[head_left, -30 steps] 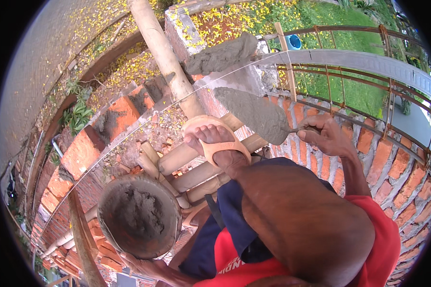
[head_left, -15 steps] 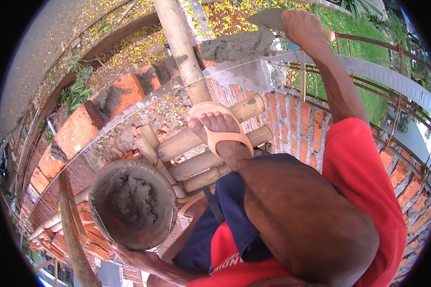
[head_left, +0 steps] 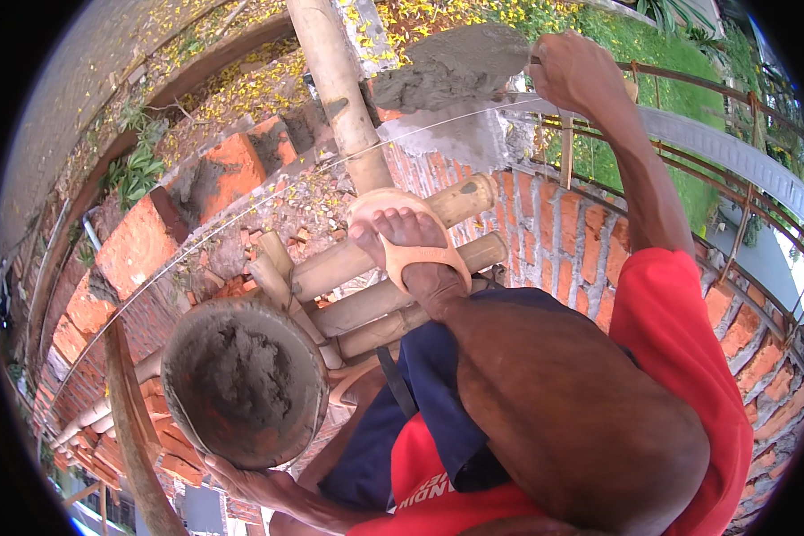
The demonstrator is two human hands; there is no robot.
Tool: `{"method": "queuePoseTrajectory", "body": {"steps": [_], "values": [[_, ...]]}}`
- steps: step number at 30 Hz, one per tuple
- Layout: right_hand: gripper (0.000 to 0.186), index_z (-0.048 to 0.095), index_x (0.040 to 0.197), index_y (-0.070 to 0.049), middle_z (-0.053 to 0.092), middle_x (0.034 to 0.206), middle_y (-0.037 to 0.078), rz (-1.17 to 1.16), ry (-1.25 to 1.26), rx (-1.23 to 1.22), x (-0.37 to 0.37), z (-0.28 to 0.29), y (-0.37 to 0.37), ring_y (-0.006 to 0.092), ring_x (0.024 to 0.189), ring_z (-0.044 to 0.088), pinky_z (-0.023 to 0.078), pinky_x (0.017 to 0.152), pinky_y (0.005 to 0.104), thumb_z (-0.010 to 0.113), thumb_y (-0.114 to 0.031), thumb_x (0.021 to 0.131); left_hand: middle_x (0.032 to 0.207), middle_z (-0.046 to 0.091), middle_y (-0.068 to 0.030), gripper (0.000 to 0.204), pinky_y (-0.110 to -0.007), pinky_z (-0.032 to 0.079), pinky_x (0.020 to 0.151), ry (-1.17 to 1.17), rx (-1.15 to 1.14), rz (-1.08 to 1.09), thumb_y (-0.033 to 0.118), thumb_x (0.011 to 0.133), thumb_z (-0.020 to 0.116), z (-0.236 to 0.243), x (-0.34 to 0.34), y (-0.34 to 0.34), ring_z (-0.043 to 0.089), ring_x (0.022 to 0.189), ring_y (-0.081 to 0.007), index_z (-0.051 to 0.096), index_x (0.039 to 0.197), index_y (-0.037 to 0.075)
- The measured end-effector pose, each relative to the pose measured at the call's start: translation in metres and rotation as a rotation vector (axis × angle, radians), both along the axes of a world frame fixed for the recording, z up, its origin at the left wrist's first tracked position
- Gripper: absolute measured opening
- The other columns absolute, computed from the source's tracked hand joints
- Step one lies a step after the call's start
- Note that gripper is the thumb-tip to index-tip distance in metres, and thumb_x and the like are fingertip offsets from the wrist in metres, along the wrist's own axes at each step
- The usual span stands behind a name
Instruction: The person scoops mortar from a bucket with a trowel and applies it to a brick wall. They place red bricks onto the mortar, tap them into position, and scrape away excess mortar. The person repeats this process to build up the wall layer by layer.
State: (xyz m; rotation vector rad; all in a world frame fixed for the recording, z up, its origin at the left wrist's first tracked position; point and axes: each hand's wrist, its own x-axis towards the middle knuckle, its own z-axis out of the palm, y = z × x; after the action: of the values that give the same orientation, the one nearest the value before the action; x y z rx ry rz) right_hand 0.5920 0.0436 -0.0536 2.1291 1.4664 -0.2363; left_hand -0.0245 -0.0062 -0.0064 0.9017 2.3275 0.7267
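Observation:
A round bucket of wet grey mortar (head_left: 252, 380) is at the lower left, tilted so that its mouth faces me. My left hand (head_left: 250, 482) grips it from below at the near rim; some of its fingers are hidden behind the bucket. At the upper right my right hand (head_left: 581, 76) is closed round the handle of a trowel (head_left: 500, 52), and the handle's end shows beyond the fist. The grey blade lies over a lump of mortar (head_left: 411, 87) on top of the brick wall (head_left: 558, 228). Where blade and mortar meet is hard to make out.
My sandalled foot (head_left: 411, 234) rests on bamboo poles (head_left: 375, 304). An upright bamboo pole (head_left: 330, 80) rises beside the mortar. A thin string (head_left: 322, 168) crosses the work area. Orange bricks (head_left: 228, 174) line the left wall, and rusty rods (head_left: 688, 80) stand at right.
My right hand has come slightly down and right. The trowel blade has swung down and turned flatter over the mortar. The bucket and my left hand are nearly unmoved.

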Motion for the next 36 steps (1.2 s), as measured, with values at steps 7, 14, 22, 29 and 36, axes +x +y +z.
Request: {"method": "queuePoseTrajectory", "body": {"steps": [7, 14, 22, 29, 36], "values": [[0.026, 0.077, 0.101, -0.007, 0.073, 0.093, 0.020, 0.095, 0.183, 0.194, -0.027, -0.003, -0.028, 0.0409, 0.090, 0.073, 0.059, 0.084, 0.0516, 0.069, -0.030, 0.091, 0.129, 0.062, -0.0163, 0.065, -0.044, 0.054, 0.096, -0.034, 0.050, 0.022, 0.052, 0.106, 0.055, -0.004, -0.004, -0.002, 0.062, 0.117, -0.0275, 0.059, 0.138, -0.004], [0.025, 0.075, 0.102, -0.005, 0.073, 0.095, 0.017, 0.135, 0.155, 0.399, -0.052, 0.049, -0.021, 0.0394, 0.087, 0.071, 0.056, 0.079, 0.0503, 0.068, -0.029, 0.097, 0.133, 0.061, -0.0113, 0.060, -0.040, 0.049, 0.103, -0.108, 0.046, 0.087, 0.052, 0.109, 0.053, 0.002, 0.010, 0.003, 0.059, 0.119, -0.0218, 0.062, 0.136, -0.001], [0.024, 0.073, 0.104, 0.001, 0.069, 0.094, 0.014, 0.703, 0.638, 0.448, -0.192, 0.045, 0.007, 0.0283, 0.087, 0.068, 0.054, 0.076, 0.0396, 0.073, -0.018, 0.090, 0.137, 0.065, -0.0145, 0.050, -0.035, 0.051, 0.108, -0.339, 0.220, 0.057, 0.027, 0.114, 0.049, 0.002, 0.032, 0.006, 0.064, 0.122, -0.0201, 0.049, 0.151, -0.006], [0.016, 0.075, 0.087, -0.007, 0.071, 0.087, 0.008, 1.143, 0.553, 0.041, -0.327, 0.013, 0.036, 0.0221, 0.083, 0.068, 0.053, 0.071, 0.0356, 0.071, -0.018, 0.077, 0.140, 0.065, -0.0155, 0.045, -0.036, 0.052, 0.110, -0.367, 0.236, 0.051, 0.023, 0.114, 0.048, 0.004, 0.041, 0.007, 0.064, 0.124, -0.0213, 0.051, 0.149, -0.005], [0.011, 0.077, 0.079, -0.004, 0.073, 0.079, 0.016, 0.986, 0.961, -0.186, -0.321, 0.012, 0.047, 0.0306, 0.082, 0.076, 0.058, 0.071, 0.0430, 0.069, -0.011, 0.081, 0.137, 0.066, -0.0155, 0.047, -0.035, 0.053, 0.108, -0.427, 0.280, 0.039, 0.025, 0.114, 0.047, 0.001, 0.034, 0.007, 0.064, 0.123, -0.0204, 0.051, 0.149, -0.006]]}}
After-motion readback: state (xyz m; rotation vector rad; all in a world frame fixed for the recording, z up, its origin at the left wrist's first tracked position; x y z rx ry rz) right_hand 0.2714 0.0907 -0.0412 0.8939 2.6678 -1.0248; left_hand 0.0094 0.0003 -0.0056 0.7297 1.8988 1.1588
